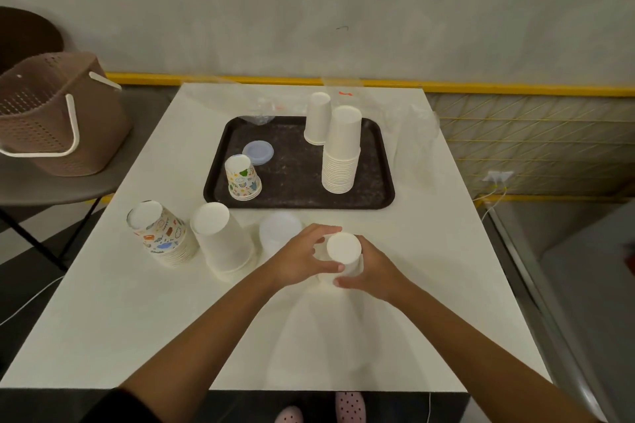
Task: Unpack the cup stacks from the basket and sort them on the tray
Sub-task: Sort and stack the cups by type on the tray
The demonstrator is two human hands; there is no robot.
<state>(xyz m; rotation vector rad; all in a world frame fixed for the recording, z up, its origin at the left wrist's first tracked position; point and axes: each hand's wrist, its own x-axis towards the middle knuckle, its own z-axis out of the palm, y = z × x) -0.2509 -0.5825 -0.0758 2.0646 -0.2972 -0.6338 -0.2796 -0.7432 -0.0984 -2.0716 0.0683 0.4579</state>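
I have the left hand and right hand both curled round the white cup stack. It stands with its long axis vertical, base up, near the front edge of the table. The tray lies straight ahead, toward the far edge, about equally near to either hand.

The tray is lying on the table; a tall stack is standing on its right, a small stack on its left. The basket is sitting leftward on a chair.
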